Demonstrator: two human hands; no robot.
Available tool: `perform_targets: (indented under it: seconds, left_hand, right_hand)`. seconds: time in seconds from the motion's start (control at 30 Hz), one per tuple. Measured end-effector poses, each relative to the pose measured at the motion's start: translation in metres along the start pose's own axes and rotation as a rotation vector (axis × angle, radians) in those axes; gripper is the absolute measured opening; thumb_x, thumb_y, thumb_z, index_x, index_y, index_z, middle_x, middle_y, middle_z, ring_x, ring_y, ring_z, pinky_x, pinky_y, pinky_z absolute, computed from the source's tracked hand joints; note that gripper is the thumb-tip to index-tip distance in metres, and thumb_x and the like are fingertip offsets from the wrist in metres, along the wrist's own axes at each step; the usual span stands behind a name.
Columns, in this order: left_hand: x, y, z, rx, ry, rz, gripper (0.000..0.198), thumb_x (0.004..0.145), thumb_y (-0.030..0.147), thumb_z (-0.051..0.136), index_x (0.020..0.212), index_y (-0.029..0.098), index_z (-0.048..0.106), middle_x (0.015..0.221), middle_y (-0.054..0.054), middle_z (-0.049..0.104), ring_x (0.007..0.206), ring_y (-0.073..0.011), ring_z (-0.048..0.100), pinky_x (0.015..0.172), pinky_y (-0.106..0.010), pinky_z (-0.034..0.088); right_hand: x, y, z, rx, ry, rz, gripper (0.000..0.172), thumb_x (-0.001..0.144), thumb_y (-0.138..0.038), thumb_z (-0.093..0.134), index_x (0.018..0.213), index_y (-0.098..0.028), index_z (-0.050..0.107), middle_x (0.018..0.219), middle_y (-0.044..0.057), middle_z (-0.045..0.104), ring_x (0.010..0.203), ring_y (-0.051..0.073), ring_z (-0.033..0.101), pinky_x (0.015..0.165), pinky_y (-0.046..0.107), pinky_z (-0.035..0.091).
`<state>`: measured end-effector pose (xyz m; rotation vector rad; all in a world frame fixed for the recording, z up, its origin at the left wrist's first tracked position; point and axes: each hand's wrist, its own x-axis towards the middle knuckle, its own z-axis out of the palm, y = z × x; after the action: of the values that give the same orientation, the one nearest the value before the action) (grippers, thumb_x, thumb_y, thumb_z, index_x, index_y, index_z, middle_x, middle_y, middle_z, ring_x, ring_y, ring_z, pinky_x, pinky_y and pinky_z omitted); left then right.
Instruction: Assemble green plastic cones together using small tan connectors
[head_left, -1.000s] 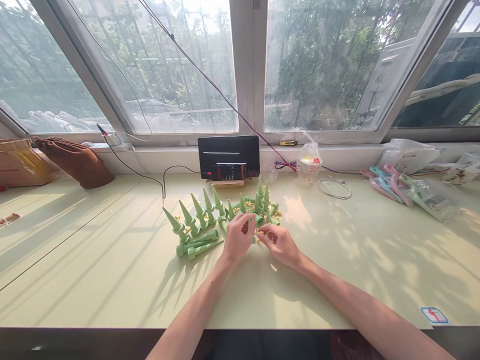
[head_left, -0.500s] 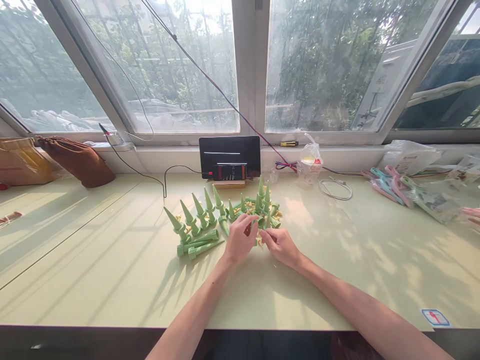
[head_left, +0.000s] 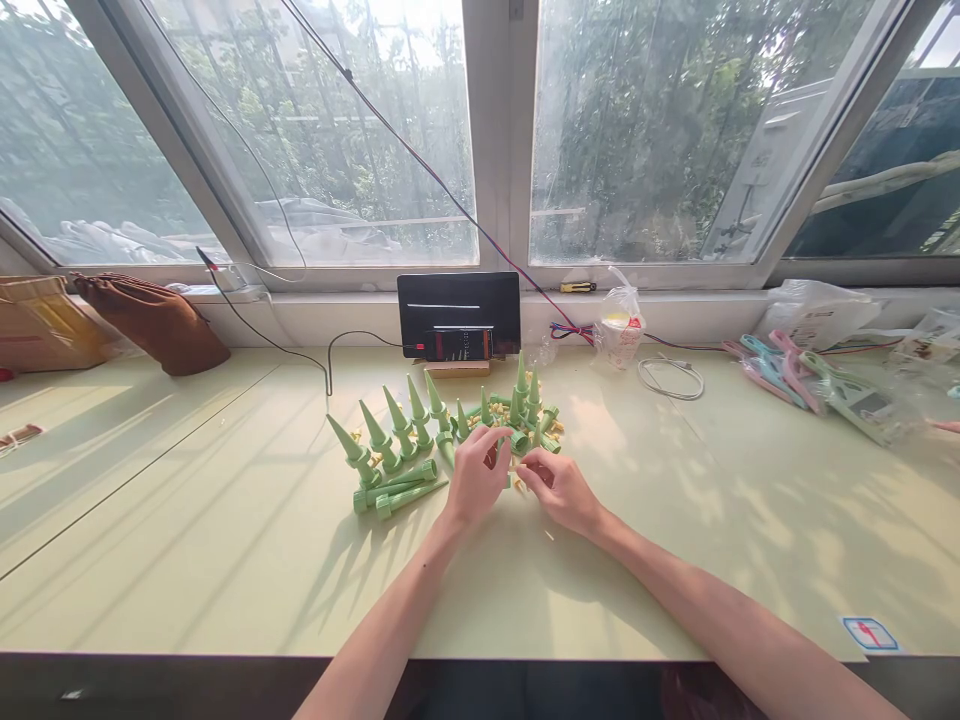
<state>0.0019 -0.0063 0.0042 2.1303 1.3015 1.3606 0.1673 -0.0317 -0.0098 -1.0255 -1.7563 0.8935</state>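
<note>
From my end, the step looks like fine fingertip work: my left hand (head_left: 480,472) is curled and my right hand (head_left: 559,486) bunched just beside it, though I can't tell whether either grips anything. Green spikes (head_left: 397,418) and small yellow pieces (head_left: 552,442) sit on the tabletop (head_left: 225,560) around and beyond them; the next move probably calls for careful alignment.

Bright daylight through hazy windows (head_left: 367,130), long slanting shadows across the pale tabletop (head_left: 225,590)
</note>
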Motion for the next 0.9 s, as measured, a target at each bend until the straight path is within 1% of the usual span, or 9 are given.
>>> perform_targets:
  seconds: [0.13, 0.2, 0.33, 0.43, 0.5, 0.6, 0.67, 0.77, 0.9]
  left_hand:
    - [-0.0006, 0.0005, 0.0004, -0.006, -0.026, 0.001, 0.018, 0.093, 0.021, 0.052, 0.099, 0.021, 0.070, 0.077, 0.001, 0.056, 0.051, -0.0072, 0.046, 0.053, -0.022, 0.042]
    - [-0.0008, 0.0010, 0.0009, -0.006, -0.036, 0.000, 0.018, 0.093, 0.021, 0.053, 0.099, 0.021, 0.070, 0.078, 0.000, 0.057, 0.053, -0.0080, 0.047, 0.053, -0.022, 0.043]
    - [-0.0011, 0.0016, 0.0020, -0.007, -0.045, -0.004, 0.018, 0.093, 0.022, 0.053, 0.099, 0.021, 0.070, 0.078, 0.000, 0.057, 0.055, -0.0089, 0.048, 0.054, -0.023, 0.044]
    - [-0.0013, 0.0018, 0.0021, -0.010, -0.046, -0.009, 0.019, 0.094, 0.022, 0.052, 0.099, 0.021, 0.070, 0.079, 0.000, 0.058, 0.053, -0.0081, 0.047, 0.054, -0.023, 0.044]
    - [-0.0010, 0.0018, 0.0017, -0.007, -0.040, -0.013, 0.019, 0.094, 0.022, 0.052, 0.099, 0.021, 0.070, 0.080, 0.000, 0.058, 0.052, -0.0074, 0.046, 0.054, -0.023, 0.043]
    - [-0.0001, 0.0017, 0.0008, 0.000, -0.024, -0.017, 0.018, 0.094, 0.021, 0.053, 0.099, 0.021, 0.070, 0.079, 0.000, 0.057, 0.051, -0.0069, 0.046, 0.054, -0.022, 0.042]
    - [0.0003, 0.0017, 0.0003, 0.000, -0.015, -0.017, 0.017, 0.094, 0.021, 0.053, 0.099, 0.021, 0.069, 0.080, 0.000, 0.058, 0.051, -0.0069, 0.047, 0.053, -0.022, 0.042]
    - [0.0002, 0.0018, 0.0002, 0.001, -0.014, -0.013, 0.017, 0.094, 0.021, 0.053, 0.099, 0.021, 0.069, 0.080, 0.000, 0.059, 0.051, -0.0066, 0.047, 0.053, -0.022, 0.042]
    - [-0.0006, 0.0029, 0.0005, 0.001, -0.028, -0.002, 0.018, 0.093, 0.021, 0.052, 0.099, 0.022, 0.070, 0.079, 0.000, 0.058, 0.050, -0.0066, 0.047, 0.052, -0.022, 0.043]
  right_hand:
    - [0.0001, 0.0036, 0.0008, -0.011, -0.007, 0.008, 0.040, 0.097, -0.045, 0.046, 0.066, -0.020, 0.046, 0.057, -0.003, 0.042, 0.052, 0.011, 0.036, 0.050, 0.026, 0.029]
    - [0.0003, 0.0049, 0.0009, -0.016, -0.011, 0.008, 0.045, 0.098, -0.047, 0.044, 0.062, -0.020, 0.043, 0.054, -0.004, 0.038, 0.050, 0.011, 0.034, 0.050, 0.027, 0.028]
    - [0.0011, 0.0061, 0.0014, -0.028, -0.012, 0.016, 0.049, 0.099, -0.050, 0.041, 0.062, -0.019, 0.049, 0.052, -0.004, 0.039, 0.048, 0.011, 0.033, 0.049, 0.027, 0.027]
    - [0.0014, 0.0055, 0.0017, -0.028, -0.012, 0.034, 0.049, 0.099, -0.051, 0.041, 0.062, -0.019, 0.049, 0.051, -0.003, 0.040, 0.048, 0.011, 0.035, 0.050, 0.027, 0.029]
    - [0.0011, 0.0044, 0.0015, -0.023, -0.001, 0.041, 0.046, 0.099, -0.049, 0.042, 0.064, -0.020, 0.050, 0.052, -0.003, 0.044, 0.048, 0.011, 0.038, 0.050, 0.027, 0.031]
    - [0.0002, 0.0019, 0.0007, -0.010, -0.006, 0.036, 0.030, 0.096, -0.046, 0.051, 0.086, -0.019, 0.058, 0.060, -0.002, 0.053, 0.053, 0.013, 0.045, 0.052, 0.026, 0.035]
    - [-0.0005, 0.0006, 0.0001, 0.000, -0.017, 0.018, 0.026, 0.094, -0.044, 0.054, 0.093, -0.019, 0.058, 0.066, -0.001, 0.057, 0.057, 0.013, 0.049, 0.054, 0.027, 0.038]
    - [-0.0012, -0.0004, -0.0003, 0.003, -0.029, -0.002, 0.028, 0.095, -0.045, 0.052, 0.086, -0.019, 0.057, 0.066, 0.000, 0.056, 0.057, 0.013, 0.048, 0.054, 0.027, 0.038]
    - [-0.0008, 0.0008, 0.0004, -0.019, -0.026, 0.000, 0.040, 0.098, -0.047, 0.045, 0.068, -0.020, 0.047, 0.057, -0.003, 0.044, 0.052, 0.011, 0.036, 0.050, 0.027, 0.031]
